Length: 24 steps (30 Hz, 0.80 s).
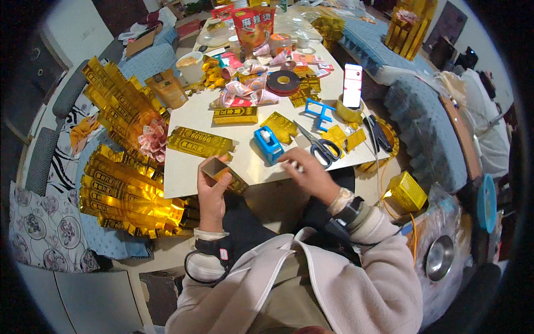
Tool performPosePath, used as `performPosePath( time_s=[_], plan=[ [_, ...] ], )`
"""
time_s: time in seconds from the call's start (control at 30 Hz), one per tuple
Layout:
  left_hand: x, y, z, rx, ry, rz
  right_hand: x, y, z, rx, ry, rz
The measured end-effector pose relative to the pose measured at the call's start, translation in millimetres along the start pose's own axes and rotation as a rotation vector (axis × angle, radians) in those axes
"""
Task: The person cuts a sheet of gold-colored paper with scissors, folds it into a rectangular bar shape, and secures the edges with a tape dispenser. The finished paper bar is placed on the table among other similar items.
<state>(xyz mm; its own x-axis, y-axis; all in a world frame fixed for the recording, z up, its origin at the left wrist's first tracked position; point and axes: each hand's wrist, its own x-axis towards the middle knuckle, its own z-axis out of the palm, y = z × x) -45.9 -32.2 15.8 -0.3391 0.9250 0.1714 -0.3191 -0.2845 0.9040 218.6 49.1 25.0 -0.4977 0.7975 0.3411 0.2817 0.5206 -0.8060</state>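
Head view, person seated at a white table [189,172]. Left hand [213,192] holds a small gold box [221,172], open end up, brown cardboard inside showing; fingers wrapped round it, thumb on the near side. Box sits at the table's near edge, partly above the lap, just below a flat gold bar-shaped box [199,142].

Right hand [310,173] rests at the near table edge, fingers curled together, tips pinched on sth small and pale, can't tell what. It's just right of a blue tape dispenser [268,145], not touching as far as visible. Scissors [318,146] w/ black handles lie just above the right hand, blades pointing up-left.

Further back on the table: another flat gold box [235,115], a folded gold sheet [280,127], a blue plastic frame [319,113], a dark tape roll [282,82], a phone [352,84] w/ lit screen standing on a yellow tape roll [350,113], pink folded paper bits [245,92], a white cup [190,67], a red snack bag [253,25].

Left of the table: big stacks of finished gold boxes [125,195] on a chair, more piled above [119,106]. Right of the person: a yellow mesh-patterned box [406,192] near the floor, a metal bowl [439,257] in plastic wrap. Blue quilted cushions [425,131] on the right. Both wrists wear bands; cream fleece sleeves.
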Motion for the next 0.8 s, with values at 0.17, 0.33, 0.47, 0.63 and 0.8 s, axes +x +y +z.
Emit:
performPosePath(
  time_s=[0.17, 0.33, 0.47, 0.63, 0.8],
  plan=[
    [8, -10, 6, 0.048, 0.023, 0.027, -7, 45, -54, -0.525, 0.026, -0.01],
    [11, -19, 19, 0.029, 0.014, 0.046, 3, 72, -37, -0.821, -0.1, -0.03],
    [12, -15, 21, 0.064, -0.025, 0.075, -6, 73, -29, -0.782, -0.152, -0.056],
    [11, -15, 23, 0.17, -0.015, 0.064, -31, 64, -26, -0.701, -0.201, -0.262],
    [13, -20, 23, 0.205, -0.057, 0.088, -32, 61, -24, -0.665, -0.195, -0.332]
  ],
)
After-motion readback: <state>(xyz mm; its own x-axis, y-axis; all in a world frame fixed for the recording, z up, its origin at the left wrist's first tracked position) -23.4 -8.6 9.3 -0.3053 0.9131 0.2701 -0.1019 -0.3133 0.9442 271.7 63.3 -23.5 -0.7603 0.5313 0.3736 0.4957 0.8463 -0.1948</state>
